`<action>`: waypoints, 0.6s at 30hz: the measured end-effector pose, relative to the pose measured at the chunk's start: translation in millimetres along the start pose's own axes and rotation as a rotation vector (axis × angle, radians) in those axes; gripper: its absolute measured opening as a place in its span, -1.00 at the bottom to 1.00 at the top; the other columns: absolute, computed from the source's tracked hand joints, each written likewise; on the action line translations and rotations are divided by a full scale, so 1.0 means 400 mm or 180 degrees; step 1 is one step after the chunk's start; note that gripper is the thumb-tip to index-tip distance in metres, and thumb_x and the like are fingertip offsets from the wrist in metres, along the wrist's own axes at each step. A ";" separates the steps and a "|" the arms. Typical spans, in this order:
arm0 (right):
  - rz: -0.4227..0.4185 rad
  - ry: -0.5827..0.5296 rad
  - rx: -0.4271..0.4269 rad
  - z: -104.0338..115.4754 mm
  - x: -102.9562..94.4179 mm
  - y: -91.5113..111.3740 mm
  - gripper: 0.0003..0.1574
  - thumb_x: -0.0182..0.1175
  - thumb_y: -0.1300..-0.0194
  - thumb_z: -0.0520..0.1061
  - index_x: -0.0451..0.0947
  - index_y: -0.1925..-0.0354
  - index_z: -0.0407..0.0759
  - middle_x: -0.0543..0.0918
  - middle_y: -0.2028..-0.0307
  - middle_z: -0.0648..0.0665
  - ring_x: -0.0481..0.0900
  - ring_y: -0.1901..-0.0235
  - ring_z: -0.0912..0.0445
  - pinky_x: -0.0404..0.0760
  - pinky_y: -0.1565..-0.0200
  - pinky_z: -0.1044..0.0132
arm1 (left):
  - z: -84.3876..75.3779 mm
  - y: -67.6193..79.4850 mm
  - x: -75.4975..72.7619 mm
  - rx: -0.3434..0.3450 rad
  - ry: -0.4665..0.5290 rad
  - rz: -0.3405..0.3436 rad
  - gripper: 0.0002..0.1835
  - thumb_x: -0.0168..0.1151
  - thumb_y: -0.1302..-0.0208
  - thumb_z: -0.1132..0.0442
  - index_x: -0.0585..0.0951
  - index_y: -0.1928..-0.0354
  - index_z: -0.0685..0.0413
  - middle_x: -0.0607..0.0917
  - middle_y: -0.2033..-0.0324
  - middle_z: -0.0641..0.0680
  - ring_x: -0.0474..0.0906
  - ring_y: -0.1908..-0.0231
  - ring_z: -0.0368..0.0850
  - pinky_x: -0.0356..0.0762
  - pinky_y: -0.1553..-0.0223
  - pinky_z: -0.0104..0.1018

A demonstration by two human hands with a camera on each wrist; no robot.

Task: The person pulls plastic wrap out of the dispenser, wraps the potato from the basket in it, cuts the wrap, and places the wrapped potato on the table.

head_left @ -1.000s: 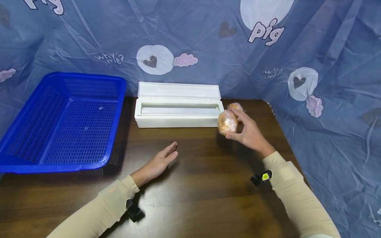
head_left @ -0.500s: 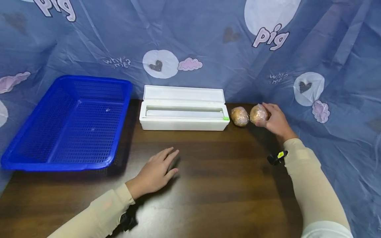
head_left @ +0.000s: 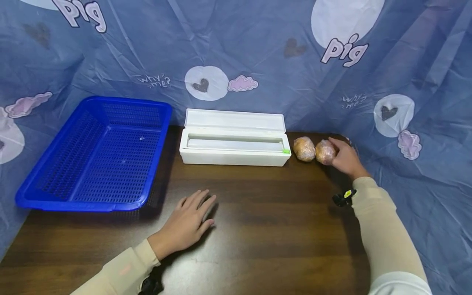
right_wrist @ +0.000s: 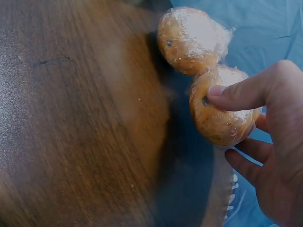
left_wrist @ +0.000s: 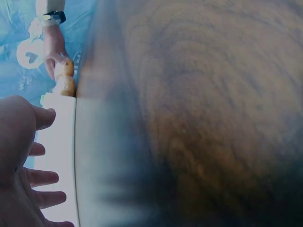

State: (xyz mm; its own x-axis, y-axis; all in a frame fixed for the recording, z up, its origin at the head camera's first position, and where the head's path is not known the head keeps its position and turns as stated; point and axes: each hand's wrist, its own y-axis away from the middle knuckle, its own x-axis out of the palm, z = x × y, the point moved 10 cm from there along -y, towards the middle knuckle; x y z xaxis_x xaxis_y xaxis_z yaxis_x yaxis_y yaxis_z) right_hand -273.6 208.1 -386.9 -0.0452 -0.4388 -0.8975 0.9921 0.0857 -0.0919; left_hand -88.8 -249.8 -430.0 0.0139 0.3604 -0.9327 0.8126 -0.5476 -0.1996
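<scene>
Two round, tan potatoes in clear plastic wrap stand side by side at the back right of the table. My right hand (head_left: 347, 159) holds the right-hand wrapped potato (head_left: 325, 152), thumb on its near face and fingers behind it, as the right wrist view shows. Touching it is the other wrapped potato (right_wrist: 189, 40), which sits beside the end of the white cling film box (head_left: 236, 157). The box's lid stands raised, and a green slider is at its right end. My left hand (head_left: 182, 227) hovers over or rests on the table, fingers spread, holding nothing; contact is unclear.
A blue plastic basket (head_left: 156, 164) with perforated walls stands on the left of the dark wooden table (head_left: 265, 229). Printed blue cloth (head_left: 273, 53) hangs behind the table and along its right side.
My right hand has carried its potato rightward and lowered it beside the other one. My left hand has turned palm down, spread its fingers and drawn back a little.
</scene>
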 end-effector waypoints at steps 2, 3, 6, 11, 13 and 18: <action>0.0073 -0.0013 0.0054 -0.006 0.012 -0.003 0.09 0.47 -0.01 -0.20 0.23 -0.45 -0.41 0.32 -0.37 -0.49 0.24 -0.35 -0.40 0.20 -0.31 -0.29 | 0.005 0.001 0.007 -0.0018 -0.0004 0.0022 -0.30 0.28 -0.38 -0.02 0.37 -0.46 0.08 0.36 -0.40 0.28 0.29 -0.37 0.29 0.28 -0.24 0.36; 0.0097 -0.0016 0.0063 -0.007 0.017 -0.004 0.08 0.45 -0.03 -0.20 0.22 -0.45 -0.41 0.32 -0.38 -0.49 0.24 -0.36 -0.40 0.20 -0.31 -0.29 | 0.006 0.001 0.010 -0.0017 0.0002 0.0032 -0.31 0.28 -0.38 -0.02 0.37 -0.46 0.08 0.36 -0.40 0.28 0.29 -0.37 0.29 0.28 -0.24 0.36; 0.0093 -0.0060 0.0048 -0.009 0.024 0.001 0.07 0.44 -0.03 -0.22 0.21 -0.44 -0.44 0.33 -0.36 -0.50 0.27 -0.33 -0.40 0.22 -0.31 -0.28 | 0.004 -0.001 0.015 0.0000 0.0014 0.0078 -0.31 0.27 -0.39 -0.02 0.36 -0.47 0.07 0.36 -0.40 0.27 0.29 -0.37 0.29 0.28 -0.24 0.35; 0.0041 -0.0157 0.0002 -0.002 0.027 0.008 0.03 0.43 -0.01 -0.27 0.25 -0.41 -0.46 0.38 -0.32 -0.51 0.33 -0.31 -0.37 0.25 -0.31 -0.24 | 0.002 -0.005 0.017 0.0011 0.0031 0.0100 -0.31 0.27 -0.39 -0.02 0.36 -0.46 0.08 0.36 -0.40 0.28 0.29 -0.37 0.30 0.28 -0.25 0.33; 0.0045 -0.0168 0.0010 -0.003 0.029 0.008 0.04 0.44 -0.01 -0.27 0.25 -0.42 -0.46 0.38 -0.32 -0.50 0.33 -0.30 -0.37 0.26 -0.31 -0.24 | 0.002 -0.007 0.017 0.0002 0.0020 0.0109 -0.31 0.27 -0.39 -0.03 0.36 -0.47 0.08 0.36 -0.40 0.28 0.29 -0.37 0.30 0.28 -0.25 0.33; 0.0081 -0.0122 0.0026 -0.008 0.036 0.004 0.04 0.45 -0.03 -0.24 0.24 -0.42 -0.45 0.35 -0.35 -0.50 0.31 -0.32 -0.38 0.24 -0.32 -0.24 | 0.001 -0.009 0.021 0.0006 0.0010 0.0136 -0.31 0.27 -0.40 -0.02 0.36 -0.47 0.09 0.37 -0.40 0.28 0.30 -0.37 0.29 0.29 -0.25 0.32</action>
State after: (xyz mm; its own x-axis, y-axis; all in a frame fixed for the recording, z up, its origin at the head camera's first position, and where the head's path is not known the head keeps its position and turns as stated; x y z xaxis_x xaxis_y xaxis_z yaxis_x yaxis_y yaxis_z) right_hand -273.2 204.7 -401.4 -0.0157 -0.4706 -0.8822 0.9938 0.0901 -0.0657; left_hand -91.7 -245.3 -437.0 0.0505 0.3391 -0.9394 0.8101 -0.5640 -0.1600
